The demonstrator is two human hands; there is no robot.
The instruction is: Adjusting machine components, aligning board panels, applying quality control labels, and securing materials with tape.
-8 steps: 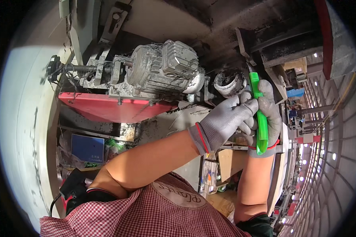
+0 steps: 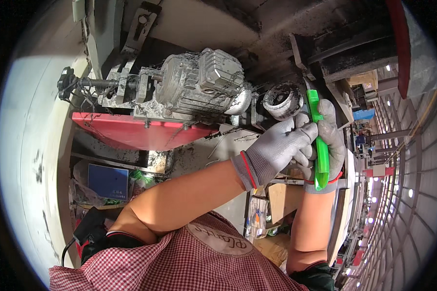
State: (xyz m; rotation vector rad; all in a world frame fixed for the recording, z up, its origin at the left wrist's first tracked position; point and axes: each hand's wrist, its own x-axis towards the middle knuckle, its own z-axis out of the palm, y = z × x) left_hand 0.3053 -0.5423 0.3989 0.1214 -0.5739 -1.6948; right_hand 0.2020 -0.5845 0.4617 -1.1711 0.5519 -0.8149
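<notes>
A bright green utility knife (image 2: 321,162) stands nearly upright between my two gloved hands. Its thin grey blade points away from me, toward a dusty bracket. My right hand (image 2: 332,133) is closed around the handle from the right. From the left, my left hand (image 2: 281,148) presses thumb and fingers against the handle's middle; some of its fingertips are hidden behind the knife and the other glove. Just beyond my left hand lies a round, dust-coated roller end (image 2: 282,101) with dark fibres on it.
A dust-covered electric motor (image 2: 204,82) sits on a red plate (image 2: 145,133) at left, beside a threaded rod with a black knob (image 2: 67,83). Dark metal bars (image 2: 354,51) run above my hands. Below the plate is a blue box (image 2: 108,182). A pale panel (image 2: 29,145) bounds the left.
The view has shifted very slightly. Both hands keep their hold on the knife, with hardly any visible movement.
</notes>
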